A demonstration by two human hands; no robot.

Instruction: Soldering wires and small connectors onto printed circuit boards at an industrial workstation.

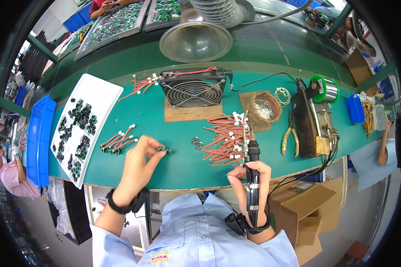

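My left hand (140, 161) is closed in a pinch over the left middle of the green table, with a small dark green circuit board (164, 150) at its fingertips. My right hand (259, 177) wraps around a black soldering iron (253, 155), whose metal tip points away from me. To the left of the iron lies a pile of red-and-black wire leads (223, 137) with white connectors. Several loose small boards (196, 142) sit at the pile's left edge. Left of my left hand is a smaller group of wire leads (119, 141) with dark pieces at their ends.
A white tray (103, 91) with dark boards and a blue bin (41, 140) stand at left. A black fan (194, 89) stands at the back. To the right are a round tin (277, 106), pliers (289, 138), a soldering station (308, 120) and a solder spool (327, 90).
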